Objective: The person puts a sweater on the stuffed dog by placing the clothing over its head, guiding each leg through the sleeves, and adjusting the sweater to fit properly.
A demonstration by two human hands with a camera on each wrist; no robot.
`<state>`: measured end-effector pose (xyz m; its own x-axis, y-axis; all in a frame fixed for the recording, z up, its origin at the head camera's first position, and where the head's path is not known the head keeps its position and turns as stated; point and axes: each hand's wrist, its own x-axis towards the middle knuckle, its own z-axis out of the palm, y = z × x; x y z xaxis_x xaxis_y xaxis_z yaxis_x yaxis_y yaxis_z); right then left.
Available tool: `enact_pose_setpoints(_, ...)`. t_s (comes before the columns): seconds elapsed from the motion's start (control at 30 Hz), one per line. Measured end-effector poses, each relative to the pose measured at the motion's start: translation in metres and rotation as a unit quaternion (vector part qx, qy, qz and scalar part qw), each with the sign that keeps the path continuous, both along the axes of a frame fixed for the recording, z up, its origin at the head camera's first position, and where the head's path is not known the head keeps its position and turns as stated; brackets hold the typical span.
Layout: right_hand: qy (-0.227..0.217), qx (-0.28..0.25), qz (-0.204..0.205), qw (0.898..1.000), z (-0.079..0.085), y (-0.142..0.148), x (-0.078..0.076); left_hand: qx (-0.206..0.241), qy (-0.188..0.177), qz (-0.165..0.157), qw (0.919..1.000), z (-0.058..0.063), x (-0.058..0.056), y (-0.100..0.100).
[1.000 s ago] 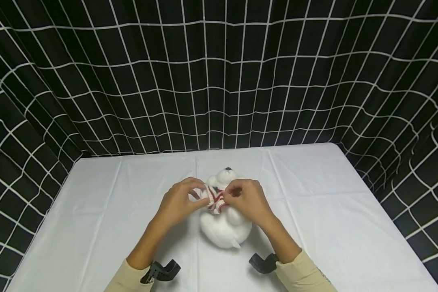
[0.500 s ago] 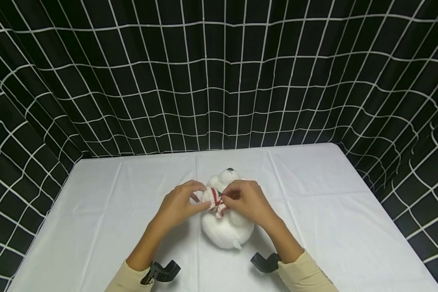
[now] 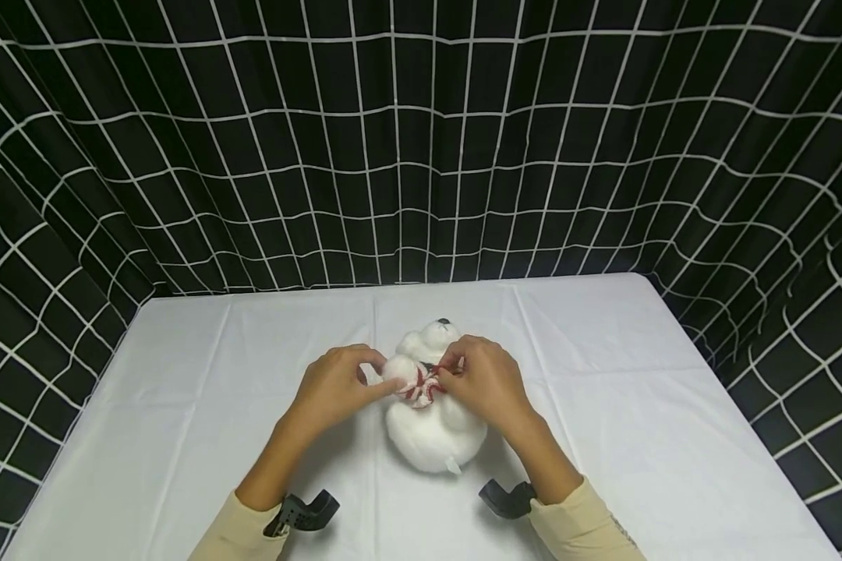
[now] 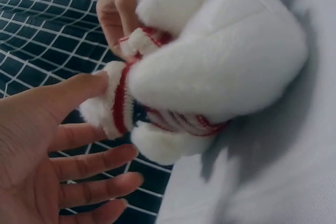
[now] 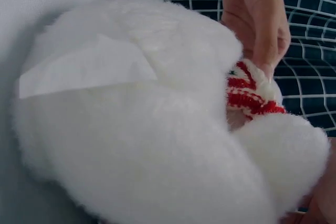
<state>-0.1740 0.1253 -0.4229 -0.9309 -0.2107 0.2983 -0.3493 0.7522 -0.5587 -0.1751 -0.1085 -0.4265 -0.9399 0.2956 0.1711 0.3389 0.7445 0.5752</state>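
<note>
A white plush bear (image 3: 431, 444) lies on its back on the table, its dark nose toward the far edge. A red-and-white striped knit garment (image 3: 421, 389) is bunched around its upper body. My left hand (image 3: 340, 386) pinches the bear's left-side paw and striped cuff (image 4: 121, 98) between thumb and index finger; the other fingers spread loosely below. My right hand (image 3: 480, 382) pinches a red edge of the knit at the chest. In the right wrist view, the bear's body and limb mostly hide the right hand (image 5: 320, 203).
A white cloth covers the table (image 3: 252, 444). Black curtains (image 3: 421, 156) with a white grid stand behind and at both sides. Each wrist wears a dark camera mount (image 3: 309, 512). A white fabric tag (image 5: 89, 69) lies against the bear's rear.
The knit has been pulled and bunched closer to the bear's chest, showing more of the white paw at the left hand. The right hand has shifted slightly up and right.
</note>
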Motion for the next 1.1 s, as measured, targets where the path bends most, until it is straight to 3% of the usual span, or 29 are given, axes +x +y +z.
enact_pose_setpoints(0.4,0.001,-0.027,0.009,1.000,-0.004,-0.001,-0.003,-0.022,-0.072,-0.035,0.9966,-0.021,-0.004,0.007)
enact_pose_setpoints(0.53,-0.040,-0.068,0.057,0.995,0.000,0.008,-0.005,-0.007,-0.069,-0.050,0.9963,-0.017,-0.002,0.005)
enact_pose_setpoints(0.7,-0.098,-0.104,0.112,0.983,0.012,0.036,-0.006,0.033,-0.070,-0.094,0.9925,-0.013,0.004,0.005)
enact_pose_setpoints(0.8,-0.116,-0.062,0.144,0.981,0.019,0.050,-0.003,0.025,-0.054,-0.104,0.9928,-0.017,0.006,0.008)
enact_pose_setpoints(0.93,-0.119,0.007,0.190,0.975,0.024,0.052,0.002,0.017,0.010,-0.108,0.9939,-0.018,0.007,0.014)
enact_pose_setpoints(1.1,-0.108,0.023,0.195,0.975,0.022,0.040,0.003,0.037,0.052,-0.123,0.9904,-0.013,0.006,0.021)
